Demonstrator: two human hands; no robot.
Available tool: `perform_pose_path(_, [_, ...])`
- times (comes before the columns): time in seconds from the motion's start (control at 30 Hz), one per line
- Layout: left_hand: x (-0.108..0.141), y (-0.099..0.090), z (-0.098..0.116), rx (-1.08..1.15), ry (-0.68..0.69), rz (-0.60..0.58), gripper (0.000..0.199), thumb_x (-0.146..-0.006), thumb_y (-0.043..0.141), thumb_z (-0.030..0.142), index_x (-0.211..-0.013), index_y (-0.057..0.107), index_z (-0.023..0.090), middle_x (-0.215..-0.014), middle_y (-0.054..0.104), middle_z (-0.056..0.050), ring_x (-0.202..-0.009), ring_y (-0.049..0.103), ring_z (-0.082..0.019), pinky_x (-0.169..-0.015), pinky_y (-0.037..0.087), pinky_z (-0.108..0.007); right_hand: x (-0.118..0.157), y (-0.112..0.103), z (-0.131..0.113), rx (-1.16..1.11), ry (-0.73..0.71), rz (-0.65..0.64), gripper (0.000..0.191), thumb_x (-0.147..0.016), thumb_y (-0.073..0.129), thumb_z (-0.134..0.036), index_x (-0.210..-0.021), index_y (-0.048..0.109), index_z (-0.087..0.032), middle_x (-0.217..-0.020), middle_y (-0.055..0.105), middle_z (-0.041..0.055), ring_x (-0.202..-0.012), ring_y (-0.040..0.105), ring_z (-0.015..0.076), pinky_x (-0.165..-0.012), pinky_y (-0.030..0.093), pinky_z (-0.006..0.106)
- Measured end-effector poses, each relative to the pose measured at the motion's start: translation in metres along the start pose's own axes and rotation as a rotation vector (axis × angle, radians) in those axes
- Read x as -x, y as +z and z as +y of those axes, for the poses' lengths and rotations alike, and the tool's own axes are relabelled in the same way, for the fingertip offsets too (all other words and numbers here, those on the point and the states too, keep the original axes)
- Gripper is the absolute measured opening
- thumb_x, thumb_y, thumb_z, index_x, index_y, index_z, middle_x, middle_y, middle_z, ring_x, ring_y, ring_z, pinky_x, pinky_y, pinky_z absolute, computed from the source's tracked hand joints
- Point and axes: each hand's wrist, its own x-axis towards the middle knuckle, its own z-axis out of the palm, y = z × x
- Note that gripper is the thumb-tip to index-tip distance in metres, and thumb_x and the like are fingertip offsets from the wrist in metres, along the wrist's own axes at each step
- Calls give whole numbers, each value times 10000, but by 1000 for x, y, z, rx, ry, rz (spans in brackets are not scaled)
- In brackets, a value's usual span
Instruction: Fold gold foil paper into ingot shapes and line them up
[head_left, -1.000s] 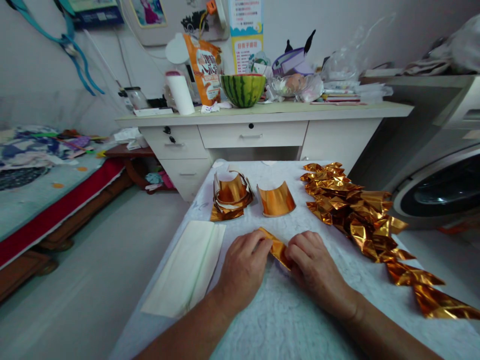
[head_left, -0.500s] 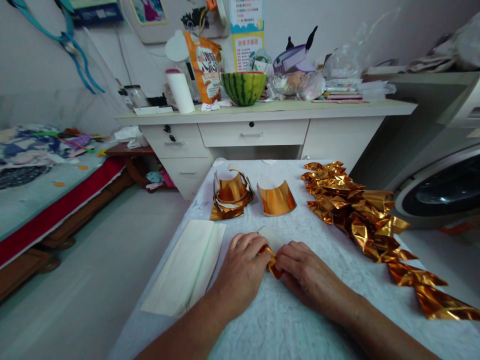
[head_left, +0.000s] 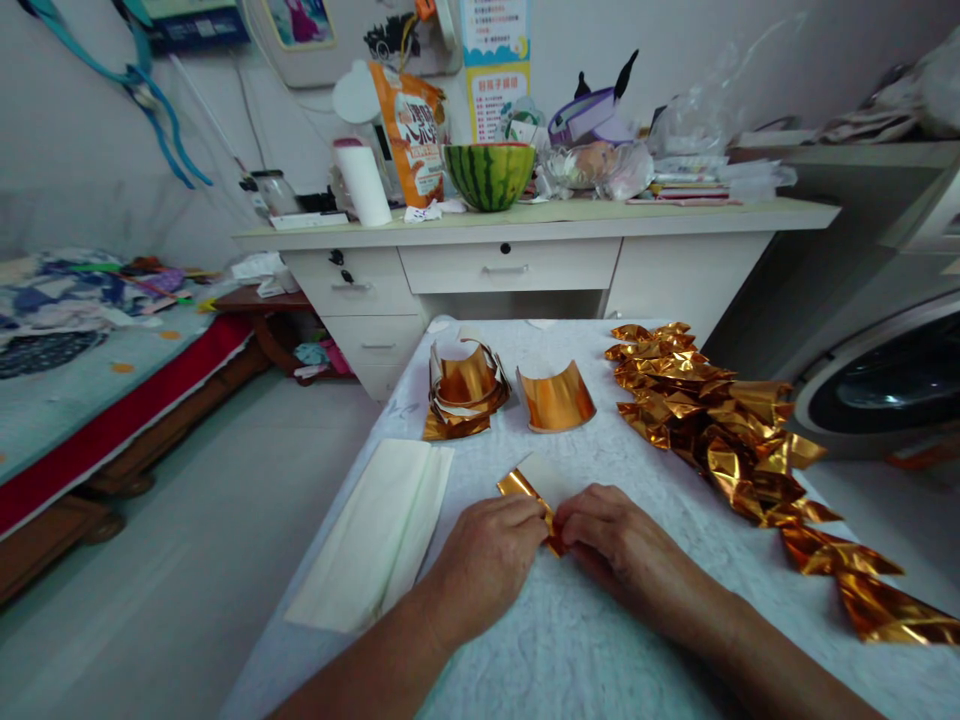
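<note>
Between my two hands lies a sheet of gold foil paper [head_left: 519, 483], partly rolled, its pale underside turned up at the far end. My left hand [head_left: 491, 550] pinches its near side, fingers bent together. Close beside it, my right hand [head_left: 611, 535] grips the near right end with curled fingers. The fingertips hide much of the rolled part. Beyond my hands stands a curved gold foil sheet [head_left: 556, 400], and left of that a stack of curled gold foil sheets [head_left: 463, 390]. A pile of folded gold foil pieces [head_left: 720, 430] runs down the right side.
A flat cream paper packet [head_left: 375, 535] lies left of my hands on the cloth-covered table [head_left: 517, 660]. Behind stands a white desk [head_left: 517, 265] with a cut watermelon [head_left: 489, 178] on it. A washing machine [head_left: 892, 360] is at right, a bed [head_left: 120, 370] at left.
My left hand has slid nearer to me along the foil paper, uncovering its rolled far end. My right hand has stayed almost in place, still gripping.
</note>
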Motion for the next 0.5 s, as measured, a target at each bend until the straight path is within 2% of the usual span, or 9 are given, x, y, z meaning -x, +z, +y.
perform_pose_path(0.23, [1,-2,0,-41,17,-13,247,-943,465,138,-769,638,161,-809,652,-27,-787,635,-145,-750,537,-259,3,3,4,-49,78,25,137,-874,539,-83,-819,593,-197,-846,643,29,-818,576,179,-757,425,334])
perform_pose_path(0.33, [3,-1,1,-52,13,-17,240,-956,465,165,-793,641,169,-817,655,-22,-788,638,-147,-760,549,-275,3,2,2,-54,104,20,147,-844,560,-65,-866,614,-200,-874,638,33,-844,571,187,-768,430,342])
perform_pose_path(0.4, [3,-1,1,-46,11,-5,206,-949,484,171,-819,643,173,-869,670,-29,-846,646,-158,-829,554,-306,3,1,0,-50,102,12,159,-847,569,-76,-904,640,-206,-916,646,45,-865,573,194,-782,440,349])
perform_pose_path(0.5, [4,-1,2,-47,-7,31,120,-911,527,144,-915,646,165,-1078,673,-67,-1090,611,-203,-1036,478,-381,2,-1,-1,-37,69,11,175,-870,564,-99,-948,674,-212,-998,664,66,-912,582,208,-808,456,362])
